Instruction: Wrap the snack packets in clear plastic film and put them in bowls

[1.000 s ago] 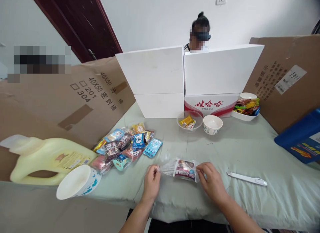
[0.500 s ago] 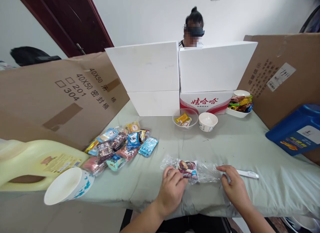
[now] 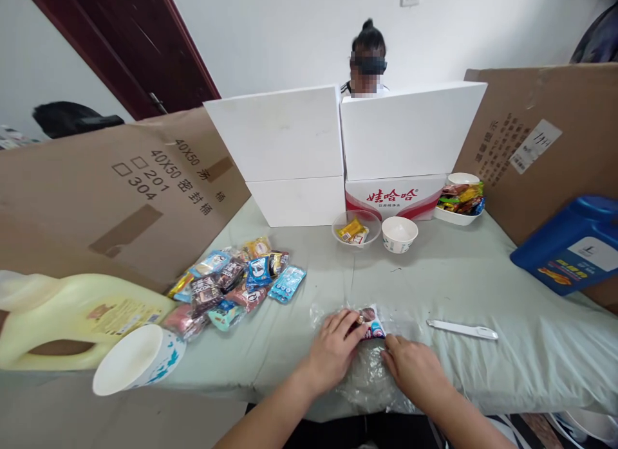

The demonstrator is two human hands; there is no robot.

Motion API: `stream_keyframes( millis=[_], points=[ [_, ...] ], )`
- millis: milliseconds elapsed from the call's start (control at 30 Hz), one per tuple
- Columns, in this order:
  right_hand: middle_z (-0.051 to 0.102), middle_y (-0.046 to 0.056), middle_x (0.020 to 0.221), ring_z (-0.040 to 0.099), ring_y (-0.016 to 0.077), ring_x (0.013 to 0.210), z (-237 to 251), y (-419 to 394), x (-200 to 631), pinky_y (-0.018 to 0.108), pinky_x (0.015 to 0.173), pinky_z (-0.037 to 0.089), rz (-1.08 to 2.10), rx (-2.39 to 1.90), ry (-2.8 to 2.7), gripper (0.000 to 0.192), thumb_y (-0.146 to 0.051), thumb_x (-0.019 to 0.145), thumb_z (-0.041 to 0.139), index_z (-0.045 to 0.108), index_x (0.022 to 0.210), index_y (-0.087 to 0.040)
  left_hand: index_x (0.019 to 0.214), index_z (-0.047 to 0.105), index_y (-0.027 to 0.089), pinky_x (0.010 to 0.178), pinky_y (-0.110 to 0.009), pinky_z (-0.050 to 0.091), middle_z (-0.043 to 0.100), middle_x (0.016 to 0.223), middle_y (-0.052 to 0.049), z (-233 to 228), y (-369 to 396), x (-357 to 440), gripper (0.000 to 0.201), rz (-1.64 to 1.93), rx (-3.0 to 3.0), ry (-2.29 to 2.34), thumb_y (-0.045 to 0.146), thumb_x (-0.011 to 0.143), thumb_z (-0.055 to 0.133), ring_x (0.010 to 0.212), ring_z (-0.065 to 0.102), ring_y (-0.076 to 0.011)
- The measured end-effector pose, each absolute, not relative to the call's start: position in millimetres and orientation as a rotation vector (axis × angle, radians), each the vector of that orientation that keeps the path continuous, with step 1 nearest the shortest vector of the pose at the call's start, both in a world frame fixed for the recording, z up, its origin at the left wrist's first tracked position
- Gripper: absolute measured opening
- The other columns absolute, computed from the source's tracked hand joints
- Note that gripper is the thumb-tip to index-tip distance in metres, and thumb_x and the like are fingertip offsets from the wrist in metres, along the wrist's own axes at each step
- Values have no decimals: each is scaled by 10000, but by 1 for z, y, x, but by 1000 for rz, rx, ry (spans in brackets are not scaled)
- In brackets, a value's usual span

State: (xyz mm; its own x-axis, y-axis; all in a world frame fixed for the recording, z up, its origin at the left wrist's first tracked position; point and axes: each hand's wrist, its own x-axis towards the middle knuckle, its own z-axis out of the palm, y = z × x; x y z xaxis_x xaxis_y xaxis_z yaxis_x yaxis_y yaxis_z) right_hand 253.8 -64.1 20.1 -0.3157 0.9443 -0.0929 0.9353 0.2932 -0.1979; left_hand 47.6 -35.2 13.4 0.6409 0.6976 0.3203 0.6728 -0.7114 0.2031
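A small wrapped snack packet with dark and white print lies near the table's front, on a crumpled clear plastic bag. My left hand covers the packet's left part, its fingers curled over it. On the other side, my right hand pinches at the packet's lower right corner, where the clear plastic meets it; its fingers are closed on the plastic. The bag spreads out beneath both hands and toward the table edge. To the right lies a slim white plastic tool, apart from my hands.
A pile of wrapped snacks lies left, near a paper bowl and a pale yellow jug. Behind stand a clear bowl, a small paper bowl and white boxes. A blue bottle leans right. A person sits beyond.
My right hand has moved left, from the bag's far end to the packet. My left hand has slid over more of the packet. The plastic now bunches toward the front edge.
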Motion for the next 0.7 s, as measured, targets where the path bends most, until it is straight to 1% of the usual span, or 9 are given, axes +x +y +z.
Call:
stream_keyframes(
  millis=[67, 133, 233, 300, 367, 400, 533, 600, 700],
  points=[
    [680, 70, 903, 667, 242, 821, 17, -55, 259, 348, 697, 507, 279, -1727, -2425, 73, -209, 866, 571, 595, 933, -192, 1376, 446, 241, 970, -551, 457, 503, 1375, -130, 10, -24, 47, 621, 548, 2720, 1173, 130, 797, 642, 1251, 476, -327],
    [639, 106, 1121, 604, 267, 1058, 9, -45, 266, 399, 871, 490, 227, -1576, -2362, 279, -231, 805, 656, 577, 1071, -193, 1406, 411, 255, 990, -529, 455, 508, 1382, -124, 5, -12, 43, 680, 592, 2594, 1160, 136, 782, 655, 1238, 501, -306],
    [470, 151, 1403, 392, 301, 1330, -14, -33, 274, 473, 1051, 372, 181, -1469, -2318, 716, -390, 765, 700, 398, 1378, -177, 1365, 473, 249, 977, -448, 484, 586, 1311, -97, 0, 14, 29, 542, 742, 2238, 1120, 201, 840, 603, 1161, 575, -258],
    [377, 162, 1483, 260, 339, 1402, -30, -29, 277, 534, 1096, 284, 139, -1501, -2333, 860, -537, 761, 665, 311, 1457, -177, 1330, 506, 199, 849, -401, 553, 647, 1216, -105, 2, 38, 15, 466, 850, 1920, 1118, 315, 882, 558, 1033, 644, -248],
    [302, 151, 1530, 168, 364, 1428, -41, -26, 277, 573, 1110, 216, 92, -1531, -2369, 851, -615, 785, 599, 310, 1472, -205, 1328, 495, 158, 724, -361, 576, 665, 1165, -116, 11, 65, 5, 505, 973, 1689, 1154, 412, 893, 528, 934, 673, -240],
    [272, 141, 1545, 143, 364, 1434, -44, -26, 277, 578, 1111, 202, 78, -1535, -2387, 823, -626, 804, 567, 315, 1474, -220, 1333, 485, 154, 725, -358, 573, 656, 1177, -117, 17, 79, 3, 533, 1048, 1649, 1174, 435, 884, 537, 946, 668, -242],
    [251, 133, 1553, 165, 340, 1434, -45, -26, 277, 560, 1110, 211, 66, -1540, -2419, 779, -637, 843, 504, 312, 1479, -231, 1296, 524, 178, 994, -410, 448, 594, 1259, -104, 50, 135, 19, 522, 1346, 1901, 1221, 399, 834, 625, 1177, 547, -259],
    [264, 127, 1549, 189, 330, 1430, -42, -27, 277, 550, 1113, 214, 60, -1543, -2420, 769, -629, 845, 509, 318, 1477, -234, 1301, 517, 178, 1014, -410, 425, 586, 1242, -109, 62, 161, 38, 507, 1339, 2053, 1297, 334, 833, 633, 1174, 539, -255],
    [275, 115, 1546, 202, 319, 1428, -38, -26, 277, 536, 1119, 217, 62, -1552, -2425, 755, -595, 846, 532, 318, 1476, -238, 1324, 473, 154, 938, -406, 474, 602, 1175, -125, 74, 189, 67, 596, 1185, 2161, 1440, 261, 780, 694, 1074, 584, -259]
  ],
)
